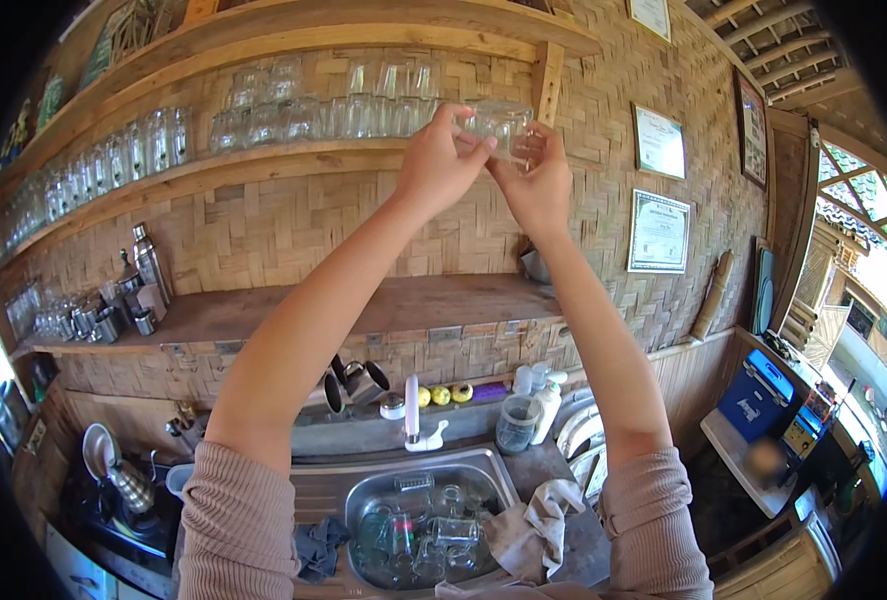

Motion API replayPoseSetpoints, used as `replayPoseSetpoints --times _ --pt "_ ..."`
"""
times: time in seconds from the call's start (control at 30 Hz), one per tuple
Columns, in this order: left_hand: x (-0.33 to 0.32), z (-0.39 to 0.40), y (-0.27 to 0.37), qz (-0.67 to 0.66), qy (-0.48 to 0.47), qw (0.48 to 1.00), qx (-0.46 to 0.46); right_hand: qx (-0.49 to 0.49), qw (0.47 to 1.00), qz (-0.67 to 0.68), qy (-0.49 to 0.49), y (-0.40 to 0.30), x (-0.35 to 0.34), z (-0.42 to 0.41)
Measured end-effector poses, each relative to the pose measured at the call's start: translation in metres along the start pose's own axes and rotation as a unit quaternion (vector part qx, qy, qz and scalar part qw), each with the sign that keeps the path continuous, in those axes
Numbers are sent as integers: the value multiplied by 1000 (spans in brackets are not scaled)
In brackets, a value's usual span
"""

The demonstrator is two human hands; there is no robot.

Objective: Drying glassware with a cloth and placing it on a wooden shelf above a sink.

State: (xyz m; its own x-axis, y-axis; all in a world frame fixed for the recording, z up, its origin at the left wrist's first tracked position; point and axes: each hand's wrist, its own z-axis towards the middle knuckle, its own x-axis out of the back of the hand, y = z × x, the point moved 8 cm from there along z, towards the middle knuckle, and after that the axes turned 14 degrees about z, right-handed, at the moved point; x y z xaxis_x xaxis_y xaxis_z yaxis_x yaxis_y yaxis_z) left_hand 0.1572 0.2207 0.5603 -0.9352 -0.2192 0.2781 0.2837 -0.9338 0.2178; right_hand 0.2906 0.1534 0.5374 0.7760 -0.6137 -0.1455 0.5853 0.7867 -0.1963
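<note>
Both arms reach up to the right end of the wooden glass shelf (pixel 301 161). My left hand (pixel 437 165) grips a clear drinking glass (pixel 499 118) from its left side, thumb across the front. On the other side, my right hand (pixel 537 176) has its fingers around the same glass. Whether its base touches the shelf is hidden by the hands. Just left of it stand stacked clear glasses (pixel 394 112), in two layers. More short glasses (pixel 267 124) and a long row of tall glasses (pixel 117 161) continue leftward along the shelf.
Below, a steel sink (pixel 505 480) holds several glasses. Cloths (pixel 537 529) (pixel 322 547) lie on both sides of it. A white faucet (pixel 413 412) rises behind. The lower shelf (pixel 323 315) carries metal cups and a shaker (pixel 150 262). A blue cooler box (pixel 757 394) stands right.
</note>
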Motion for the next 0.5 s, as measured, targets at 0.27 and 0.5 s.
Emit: replayPoseSetpoints --times 0.27,0.5 --pt "-34 70 -16 41 31 999 10 39 997 -50 -38 30 -6 70" --pt "-66 101 -47 -9 -27 999 -46 2 993 -23 -118 81 -12 100"
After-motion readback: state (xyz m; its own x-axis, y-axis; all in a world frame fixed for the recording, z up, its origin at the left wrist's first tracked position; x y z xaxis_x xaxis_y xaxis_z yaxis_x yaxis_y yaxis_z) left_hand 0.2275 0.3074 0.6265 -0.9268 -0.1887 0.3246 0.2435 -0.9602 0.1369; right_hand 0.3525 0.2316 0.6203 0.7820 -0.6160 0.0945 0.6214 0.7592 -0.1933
